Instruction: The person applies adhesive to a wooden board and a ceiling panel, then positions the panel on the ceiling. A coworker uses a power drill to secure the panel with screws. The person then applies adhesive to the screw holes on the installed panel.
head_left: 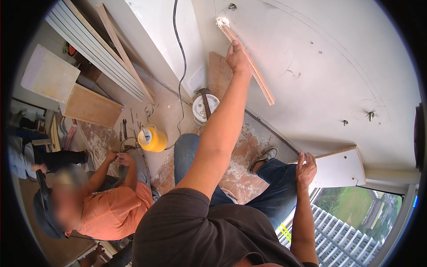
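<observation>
My left hand point(237, 58) is stretched far forward and closed round a thin wooden strip point(262, 84), held aslant in front of the pale wall. At the strip's upper end sits a lump of white paste point(222, 21); whether it touches the wall I cannot tell. Down by my knee, my right hand point(306, 170) has its fingers extended against the end of a white board point(340, 169) with small holes. Nothing shows in that hand.
A hammer point(205, 103) lies across a white bucket point(199, 115). Left of it stands a yellow jug point(153, 139). A co-worker in an orange shirt point(115, 209) sits at left. Long boards point(98, 51) lean behind; a window point(356, 218) is at lower right. Metal bolts point(371, 115) jut from the wall.
</observation>
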